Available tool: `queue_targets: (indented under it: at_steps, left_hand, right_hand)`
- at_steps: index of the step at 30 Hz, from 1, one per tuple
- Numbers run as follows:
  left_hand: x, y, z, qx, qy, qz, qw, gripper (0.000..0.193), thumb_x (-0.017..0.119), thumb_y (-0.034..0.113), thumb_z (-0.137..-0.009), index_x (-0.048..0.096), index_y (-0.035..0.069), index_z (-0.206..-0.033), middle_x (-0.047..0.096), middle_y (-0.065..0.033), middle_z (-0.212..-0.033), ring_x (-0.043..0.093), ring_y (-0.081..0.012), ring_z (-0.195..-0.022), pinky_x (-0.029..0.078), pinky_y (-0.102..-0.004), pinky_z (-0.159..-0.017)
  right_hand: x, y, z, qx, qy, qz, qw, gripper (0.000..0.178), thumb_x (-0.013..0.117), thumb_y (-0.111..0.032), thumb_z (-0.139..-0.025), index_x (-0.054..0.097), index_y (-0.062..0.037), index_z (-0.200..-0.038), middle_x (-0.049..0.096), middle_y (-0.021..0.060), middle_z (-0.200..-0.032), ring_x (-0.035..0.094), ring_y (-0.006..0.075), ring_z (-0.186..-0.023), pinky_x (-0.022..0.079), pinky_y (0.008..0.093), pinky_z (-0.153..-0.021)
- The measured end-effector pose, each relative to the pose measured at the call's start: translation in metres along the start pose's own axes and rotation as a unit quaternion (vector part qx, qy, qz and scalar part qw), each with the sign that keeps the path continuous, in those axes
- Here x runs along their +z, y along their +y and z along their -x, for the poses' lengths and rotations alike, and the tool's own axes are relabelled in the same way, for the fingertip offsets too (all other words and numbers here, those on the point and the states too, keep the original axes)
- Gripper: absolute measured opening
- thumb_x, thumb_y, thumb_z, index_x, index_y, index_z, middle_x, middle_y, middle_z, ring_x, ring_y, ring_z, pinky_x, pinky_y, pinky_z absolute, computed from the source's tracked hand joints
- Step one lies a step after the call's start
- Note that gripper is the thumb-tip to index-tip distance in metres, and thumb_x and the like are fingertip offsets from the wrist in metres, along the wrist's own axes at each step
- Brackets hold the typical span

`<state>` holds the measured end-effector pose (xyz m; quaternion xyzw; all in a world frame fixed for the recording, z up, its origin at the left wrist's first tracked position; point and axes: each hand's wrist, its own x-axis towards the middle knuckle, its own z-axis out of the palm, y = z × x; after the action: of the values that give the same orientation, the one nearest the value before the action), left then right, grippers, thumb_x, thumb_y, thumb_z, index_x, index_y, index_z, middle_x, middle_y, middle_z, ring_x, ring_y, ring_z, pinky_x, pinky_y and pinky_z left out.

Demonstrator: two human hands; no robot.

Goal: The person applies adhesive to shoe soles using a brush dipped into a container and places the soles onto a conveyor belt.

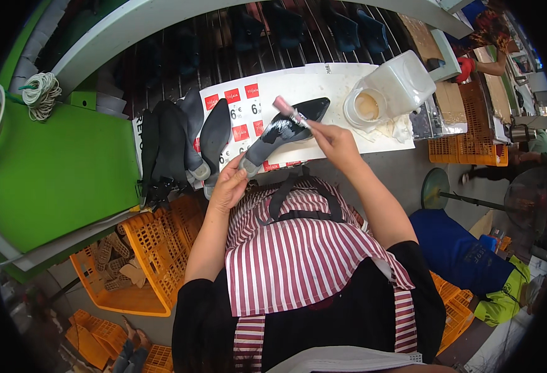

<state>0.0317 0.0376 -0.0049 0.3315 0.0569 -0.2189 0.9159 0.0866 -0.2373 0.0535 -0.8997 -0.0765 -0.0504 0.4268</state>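
Observation:
My left hand (228, 188) grips a dark pointed shoe sole (268, 145) by its narrow grey heel end, fingers closed round it. The sole lies slanted over the paper-covered bench, toe toward the upper right. A wet, whitish coat shows on its middle, and the toe part looks glossy black. My right hand (337, 146) is closed on a small brush (299, 118) with a pink end, held over the sole; its bristles cannot be made out. Several similar dark soles (215, 133) lie on the left. A white tub (349, 110) with cloudy liquid stands right of the toe.
A translucent plastic jug (404, 81) leans beside the tub. Beyond the bench runs a rack of metal rollers (214, 67) carrying dark shoe parts. A green board (56, 180) lies left, above an orange crate (161, 261). Another person's arm (489, 67) shows at far right.

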Motion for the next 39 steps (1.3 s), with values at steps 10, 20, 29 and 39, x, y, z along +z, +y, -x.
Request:
queue_targets:
  at_steps: [10,20,29,39]
  left_hand:
    - [0.003,-0.001,0.001,0.006,-0.006,-0.016,1.0,0.057,0.064,0.016,-0.081,0.04,-0.003,-0.129,0.05,-0.0118,-0.126,0.043,-0.0207,-0.12,0.025,-0.0346,-0.105]
    - [0.008,0.003,0.003,-0.003,-0.013,-0.021,1.0,0.058,0.065,0.017,-0.08,0.04,-0.003,-0.129,0.051,-0.0107,-0.124,0.044,-0.0198,-0.118,0.025,-0.0345,-0.105]
    - [0.006,0.003,0.003,0.009,-0.032,-0.005,0.999,0.055,0.062,0.013,-0.083,0.038,-0.003,-0.13,0.052,-0.0111,-0.123,0.048,-0.019,-0.114,0.031,-0.0329,-0.101]
    - [0.006,0.004,0.001,0.007,-0.033,-0.011,0.999,0.052,0.06,0.014,-0.084,0.04,-0.003,-0.129,0.052,-0.0108,-0.124,0.046,-0.0194,-0.116,0.03,-0.0345,-0.102]
  right_hand:
    - [0.006,-0.015,0.01,-0.007,-0.056,0.022,0.998,0.025,0.06,-0.012,-0.079,0.066,-0.011,-0.103,0.062,0.015,-0.074,0.06,0.0287,-0.062,0.048,0.0348,-0.056]
    - [0.012,-0.023,0.02,-0.035,-0.081,-0.014,0.996,0.025,0.06,-0.01,-0.079,0.066,-0.0116,-0.104,0.063,0.0129,-0.073,0.061,0.0255,-0.061,0.048,0.0331,-0.055]
    - [0.01,-0.029,0.029,-0.057,-0.111,-0.002,0.992,0.025,0.061,-0.012,-0.079,0.066,-0.0121,-0.103,0.063,0.0122,-0.074,0.06,0.025,-0.062,0.047,0.0326,-0.058]
    - [-0.014,-0.013,0.045,-0.058,-0.183,-0.052,0.98,0.025,0.063,-0.013,-0.078,0.067,-0.0154,-0.103,0.059,0.0104,-0.067,0.057,0.0223,-0.058,0.045,0.0308,-0.054]
